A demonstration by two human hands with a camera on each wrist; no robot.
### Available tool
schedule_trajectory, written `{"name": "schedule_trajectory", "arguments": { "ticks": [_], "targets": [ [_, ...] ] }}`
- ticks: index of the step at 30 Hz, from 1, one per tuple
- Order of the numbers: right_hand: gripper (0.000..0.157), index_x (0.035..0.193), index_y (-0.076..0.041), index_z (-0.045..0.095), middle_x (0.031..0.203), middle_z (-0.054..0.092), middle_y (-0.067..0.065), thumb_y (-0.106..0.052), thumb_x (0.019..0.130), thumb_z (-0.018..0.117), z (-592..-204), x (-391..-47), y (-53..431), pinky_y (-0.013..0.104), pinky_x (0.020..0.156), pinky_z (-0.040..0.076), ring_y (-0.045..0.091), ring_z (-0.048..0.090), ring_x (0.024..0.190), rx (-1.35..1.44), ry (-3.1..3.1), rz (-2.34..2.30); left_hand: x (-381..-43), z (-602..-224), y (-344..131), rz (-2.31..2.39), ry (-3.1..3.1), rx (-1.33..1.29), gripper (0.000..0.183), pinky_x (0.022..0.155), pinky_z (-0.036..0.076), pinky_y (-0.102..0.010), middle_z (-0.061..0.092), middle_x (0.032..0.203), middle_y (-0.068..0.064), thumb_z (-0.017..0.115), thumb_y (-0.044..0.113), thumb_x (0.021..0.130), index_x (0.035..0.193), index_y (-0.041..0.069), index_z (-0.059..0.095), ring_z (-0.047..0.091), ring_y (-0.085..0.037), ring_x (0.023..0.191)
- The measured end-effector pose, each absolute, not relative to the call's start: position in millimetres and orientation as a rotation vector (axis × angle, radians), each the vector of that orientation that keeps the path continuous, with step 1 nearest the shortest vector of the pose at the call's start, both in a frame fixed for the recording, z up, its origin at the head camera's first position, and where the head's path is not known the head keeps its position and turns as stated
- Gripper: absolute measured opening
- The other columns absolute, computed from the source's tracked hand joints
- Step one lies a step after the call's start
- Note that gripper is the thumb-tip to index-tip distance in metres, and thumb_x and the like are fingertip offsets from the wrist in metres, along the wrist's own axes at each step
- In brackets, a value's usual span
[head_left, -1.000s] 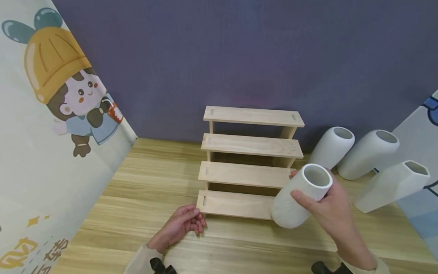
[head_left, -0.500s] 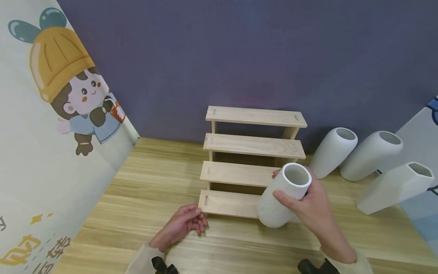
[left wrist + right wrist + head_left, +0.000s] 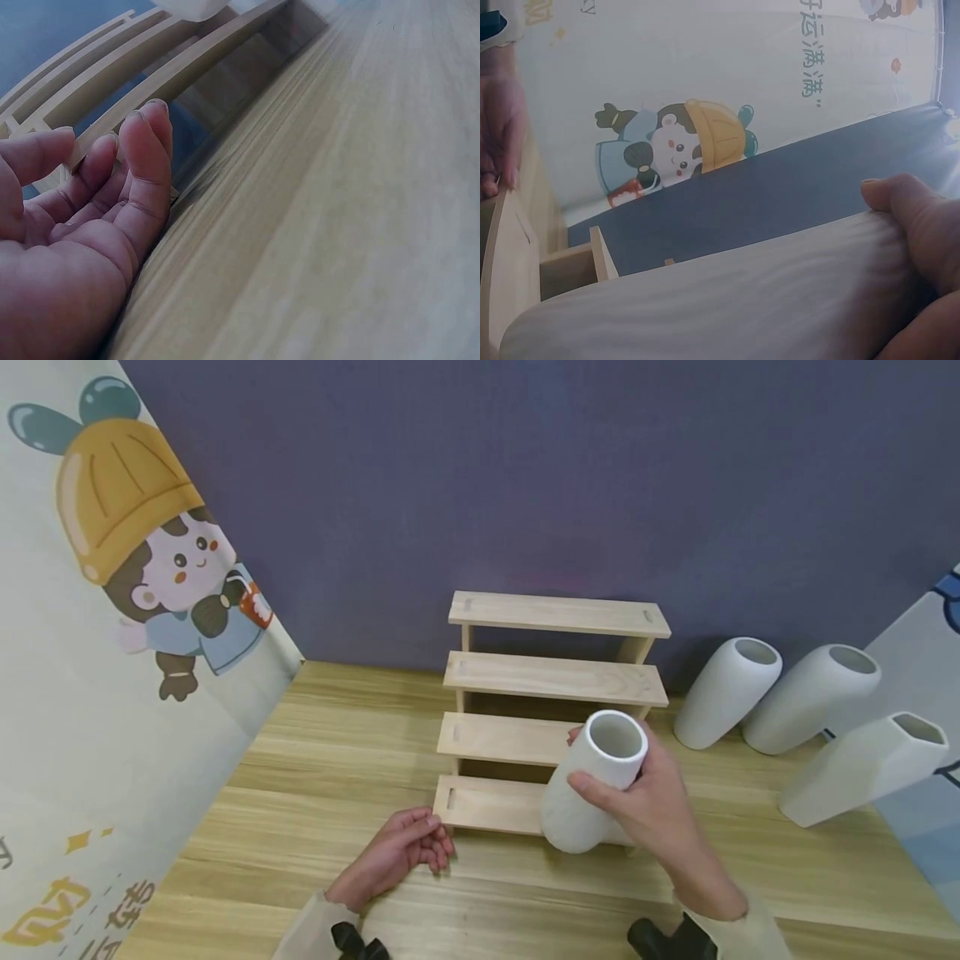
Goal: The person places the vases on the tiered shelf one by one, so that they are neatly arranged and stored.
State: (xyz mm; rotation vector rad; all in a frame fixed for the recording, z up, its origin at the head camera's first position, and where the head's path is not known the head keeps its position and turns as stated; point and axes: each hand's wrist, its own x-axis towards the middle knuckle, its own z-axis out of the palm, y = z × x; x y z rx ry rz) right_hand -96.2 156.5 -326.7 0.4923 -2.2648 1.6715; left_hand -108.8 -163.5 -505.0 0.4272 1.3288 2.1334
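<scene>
My right hand [image 3: 656,797] grips a white ceramic vase [image 3: 577,806] near its round open mouth, thumb on the near side. The vase leans, with its base at the right part of the lowest step of a wooden four-step display rack [image 3: 487,802]. In the right wrist view the vase's ribbed side [image 3: 727,300] fills the lower part, under my thumb. My left hand [image 3: 405,843] holds the front left corner of that lowest step. The left wrist view shows the thumb at the step's corner [image 3: 79,154] and curled fingers under it.
Three more white vases stand right of the rack: two round ones [image 3: 727,693] [image 3: 810,702] at the back and an angular one [image 3: 862,768] closer. A dark blue backdrop [image 3: 562,477] rises behind the wood-grain table [image 3: 315,760]. A printed cartoon panel [image 3: 90,660] bounds the left side.
My right hand has carried the vase leftward along the front of the rack's lowest step. The left hand has stayed at the step's corner.
</scene>
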Motion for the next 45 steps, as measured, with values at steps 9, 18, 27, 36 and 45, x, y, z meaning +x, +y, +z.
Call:
{"name": "schedule_trajectory", "arguments": {
  "ticks": [9, 18, 27, 36, 45],
  "targets": [
    [0.049, 0.118, 0.000, 0.059, 0.103, 0.072, -0.012, 0.007, 0.074, 0.080, -328, -102, 142, 0.020, 0.082, 0.054, 0.005, 0.067, 0.093, 0.519, -2.246, 1.717, -110, -505, -163, 2.140, 1.323, 0.431, 0.024, 0.068, 0.058, -0.019, 0.074, 0.094, 0.001, 0.039, 0.017, 0.109, 0.100, 0.010, 0.060, 0.070, -0.007, 0.079],
    [0.049, 0.120, -0.001, 0.058, 0.106, 0.072, -0.006, 0.002, 0.077, 0.081, -328, -107, 128, 0.024, 0.082, 0.055, 0.006, 0.067, 0.094, 0.545, -2.264, 1.746, -110, -505, -163, 2.128, 1.331, 0.421, 0.026, 0.068, 0.058, -0.019, 0.074, 0.092, 0.002, 0.039, 0.017, 0.109, 0.099, 0.011, 0.062, 0.070, -0.006, 0.078],
    [0.051, 0.120, -0.002, 0.058, 0.107, 0.070, 0.012, -0.001, 0.076, 0.083, -328, -113, 110, 0.026, 0.081, 0.056, 0.008, 0.065, 0.093, 0.604, -2.251, 1.730, -109, -502, -164, 2.127, 1.330, 0.407, 0.028, 0.067, 0.058, -0.019, 0.075, 0.092, 0.002, 0.037, 0.017, 0.109, 0.098, 0.011, 0.062, 0.070, -0.006, 0.077],
    [0.054, 0.122, -0.004, 0.058, 0.106, 0.069, 0.013, -0.007, 0.075, 0.085, -327, -119, 91, 0.029, 0.078, 0.056, 0.011, 0.064, 0.091, 0.624, -2.250, 1.756, -109, -503, -164, 2.135, 1.316, 0.410, 0.028, 0.068, 0.058, -0.019, 0.075, 0.092, 0.002, 0.035, 0.014, 0.109, 0.099, 0.011, 0.061, 0.070, -0.006, 0.077],
    [0.057, 0.123, -0.003, 0.058, 0.107, 0.069, 0.015, -0.006, 0.073, 0.085, -328, -123, 77, 0.032, 0.079, 0.056, 0.017, 0.064, 0.093, 0.597, -2.265, 1.772, -108, -502, -163, 2.129, 1.321, 0.409, 0.027, 0.068, 0.058, -0.019, 0.074, 0.092, 0.002, 0.035, 0.014, 0.109, 0.100, 0.011, 0.060, 0.070, -0.006, 0.078]
  ]
}}
